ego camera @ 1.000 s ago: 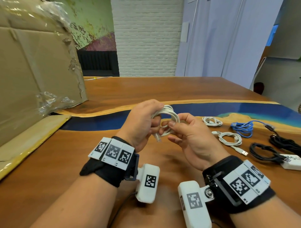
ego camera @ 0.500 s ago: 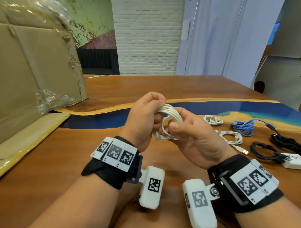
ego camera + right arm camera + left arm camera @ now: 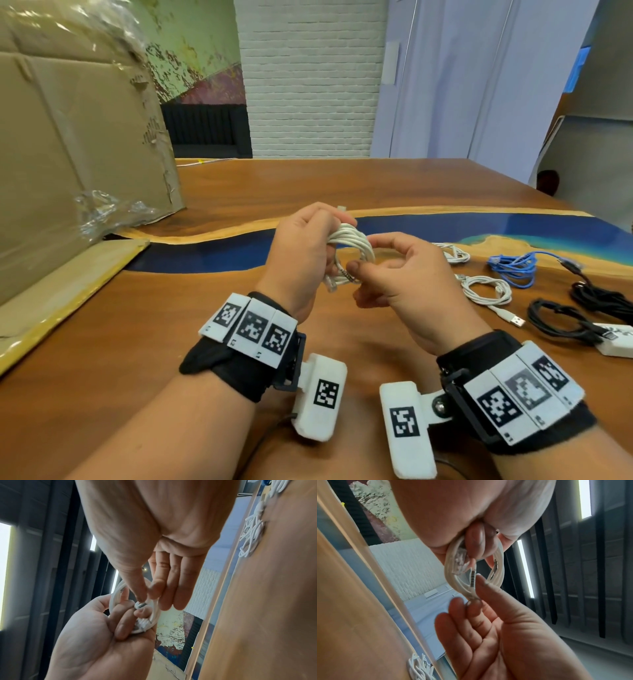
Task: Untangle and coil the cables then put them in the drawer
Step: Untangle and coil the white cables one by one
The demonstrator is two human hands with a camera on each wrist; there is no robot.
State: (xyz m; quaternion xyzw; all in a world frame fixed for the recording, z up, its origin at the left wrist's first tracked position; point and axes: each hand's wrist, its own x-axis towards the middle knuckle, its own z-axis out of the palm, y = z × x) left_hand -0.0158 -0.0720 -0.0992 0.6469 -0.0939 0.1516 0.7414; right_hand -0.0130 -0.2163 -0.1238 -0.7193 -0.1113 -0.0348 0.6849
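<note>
Right now I hold a white cable coil up in the air, above the tabletop. My left hand wraps its fingers around one side of the loops. My right hand pinches the other side between thumb and first finger, and my other fingers on that hand stick out loose. In the left wrist view a clear plug sits inside the ring, close to my left fingers. I think this cable is almost wound up, and I only need to tuck its end in so the loops stay together.

More cables lie on the tabletop at about 3 o'clock from my hands. A small white cable bundle is nearest. A looped white USB cable lies just past it, with its metal plug pointing toward me. A blue cable sits farther out, and it looks more bunched than neat. Two black cables lie at the far right, and one touches a white adapter. Some of these look wound already, but I cannot tell if they are all done.

I see no drawer in any view, so I think nothing has gone in yet. A big cardboard box stands at about 10 o'clock.

So I judge the job is partly done. I think the putting away is all still left.
</note>
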